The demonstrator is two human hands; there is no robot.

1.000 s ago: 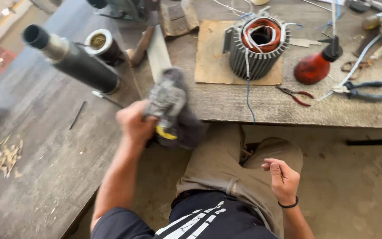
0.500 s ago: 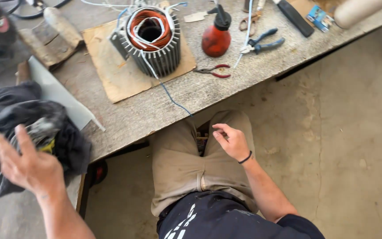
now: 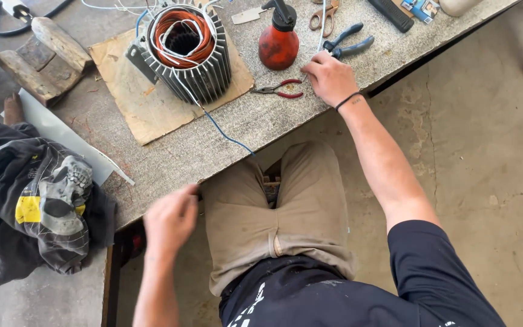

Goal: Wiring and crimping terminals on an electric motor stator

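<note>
The right hand (image 3: pixel 329 77) sits on the tabletop (image 3: pixel 225 130) up at about one o'clock, fingers curled down onto the surface, and a thin white wire (image 3: pixel 321 33) runs up from its fingertips; whether that grip is pinching the wire, I cannot tell from here. Just at nine o'clock of that hand lie the small red-handled pliers (image 3: pixel 281 89), close by but untouched, and at twelve o'clock of it the blue-handled pliers (image 3: pixel 347 45) wait as well. The red oil can (image 3: pixel 278 43) stands upright just beside them. Over at eleven o'clock, the finned motor stator (image 3: pixel 184 51) rests on a sheet of cardboard (image 3: pixel 146 106), copper windings showing in its bore and white leads looping loose over the top, with a blue wire (image 3: pixel 225 134) trailing off to the tabletop edge. My read: the winding is in, but those leads are not yet tidied or tied, so the finishing is still ahead. The left hand (image 3: pixel 171 219) is down at seven o'clock, blurred, off the tabletop edge above the knee, grip loosely open and holding nothing. At nine o'clock a dark bundled cloth (image 3: pixel 37 200) is heaped on a lower surface, and wooden blocks (image 3: pixel 43 57) sit at ten o'clock.
</note>
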